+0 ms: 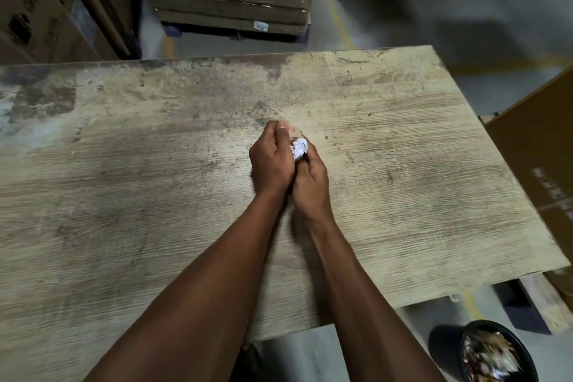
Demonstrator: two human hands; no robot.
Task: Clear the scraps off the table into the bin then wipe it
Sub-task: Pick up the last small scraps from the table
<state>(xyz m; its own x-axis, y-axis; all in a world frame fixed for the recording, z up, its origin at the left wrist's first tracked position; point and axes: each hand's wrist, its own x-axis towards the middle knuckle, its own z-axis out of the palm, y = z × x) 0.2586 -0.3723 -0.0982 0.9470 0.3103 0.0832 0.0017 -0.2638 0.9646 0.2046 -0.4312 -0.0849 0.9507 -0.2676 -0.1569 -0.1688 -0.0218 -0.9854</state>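
Together, the left hand [271, 158] and right hand [310, 177] meet over the middle of the worn, wood-grain tabletop [124, 164], curled fingers cupping a crumpled white paper wad [299, 148]. The wad is a roundish ball with no clear long axis, and both grips close around it. Off the near right corner, on the floor, stands a round black bin [446, 347] holding scraps.

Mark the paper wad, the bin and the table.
paper wad [300, 148], head view, white crumpled top.
bin [446, 343], head view, black outer wall.
table [124, 195], head view, bare wood surface.
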